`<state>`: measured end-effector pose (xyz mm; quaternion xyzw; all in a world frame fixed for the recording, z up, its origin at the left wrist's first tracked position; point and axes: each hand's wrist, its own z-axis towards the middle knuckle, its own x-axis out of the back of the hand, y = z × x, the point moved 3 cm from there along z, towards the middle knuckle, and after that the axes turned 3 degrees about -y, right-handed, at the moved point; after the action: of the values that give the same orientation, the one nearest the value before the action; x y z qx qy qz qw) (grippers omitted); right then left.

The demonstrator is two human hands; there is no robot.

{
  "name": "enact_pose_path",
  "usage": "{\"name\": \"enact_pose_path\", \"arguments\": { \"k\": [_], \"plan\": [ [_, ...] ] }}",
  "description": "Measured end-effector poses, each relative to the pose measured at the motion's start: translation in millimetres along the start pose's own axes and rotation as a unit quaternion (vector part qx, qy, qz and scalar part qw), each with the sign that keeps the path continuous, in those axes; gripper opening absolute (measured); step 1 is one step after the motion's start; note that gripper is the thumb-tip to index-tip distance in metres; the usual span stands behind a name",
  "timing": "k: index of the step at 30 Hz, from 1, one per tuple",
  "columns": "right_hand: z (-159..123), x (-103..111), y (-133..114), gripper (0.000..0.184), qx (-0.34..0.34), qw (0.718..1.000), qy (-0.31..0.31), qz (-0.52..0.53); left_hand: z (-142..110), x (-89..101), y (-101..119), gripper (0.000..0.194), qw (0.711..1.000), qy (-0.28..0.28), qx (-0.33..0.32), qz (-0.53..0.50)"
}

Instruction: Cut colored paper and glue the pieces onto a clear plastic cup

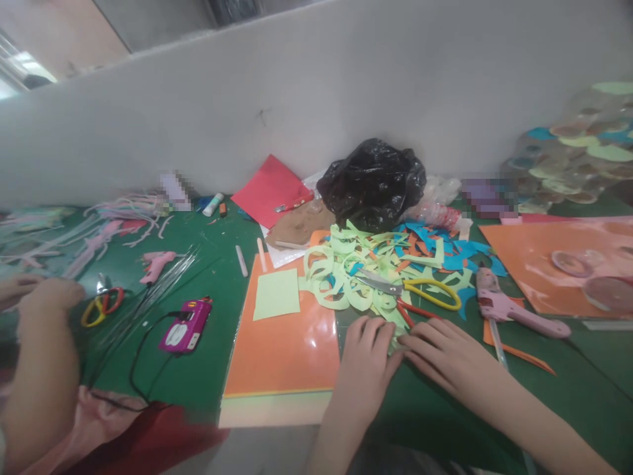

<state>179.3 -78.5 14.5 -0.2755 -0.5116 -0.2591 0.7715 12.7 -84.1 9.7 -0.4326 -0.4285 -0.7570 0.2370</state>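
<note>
My left hand [368, 356] and my right hand [448, 353] meet low over the green table, fingers bent inward with the thumbs nearly touching. Between their fingertips is a small piece of light green paper [397, 338], mostly hidden by the fingers. Just beyond them lie open scissors [388, 285] with one yellow and one red handle, resting on a heap of light green paper scraps [356, 264]. Left of my left hand is a stack of orange sheets [284, 356], with a light green paper square [277, 295] on top.
A pink glue gun [509, 307] lies right of my hands. A black plastic bag [373, 181] stands behind the scraps. At left are a co-worker's arm [47, 356], another pair of scissors [103, 303], a second glue gun [157, 265] and a purple power box [185, 328] with a cable.
</note>
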Motion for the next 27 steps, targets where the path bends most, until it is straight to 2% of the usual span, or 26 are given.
{"name": "enact_pose_path", "arguments": {
  "k": [5, 10, 13, 20, 27],
  "plan": [
    [6, -3, -3, 0.039, -0.023, 0.998, -0.014, 0.048, 0, 0.0, 0, 0.028, 1.000, -0.005, 0.003, -0.006],
    [7, -6, -2, 0.032, -0.097, 0.986, -0.039, 0.127, 0, 0.7, 1, 0.028, 1.000, -0.005, 0.006, -0.010],
    [5, -10, -2, 0.030, -0.118, 0.981, -0.046, 0.147, -1, -0.3, 1, 0.029, 1.000, -0.008, 0.007, -0.005],
    [3, -17, -2, 0.024, -0.119, 0.985, -0.062, 0.106, -1, -2.8, 0, 0.028, 1.000, 0.006, 0.004, 0.018],
    [4, -22, -8, 0.022, -0.170, 0.980, -0.064, 0.083, -1, -3.2, -2, 0.028, 1.000, -0.010, 0.009, 0.015]
  ]
}}
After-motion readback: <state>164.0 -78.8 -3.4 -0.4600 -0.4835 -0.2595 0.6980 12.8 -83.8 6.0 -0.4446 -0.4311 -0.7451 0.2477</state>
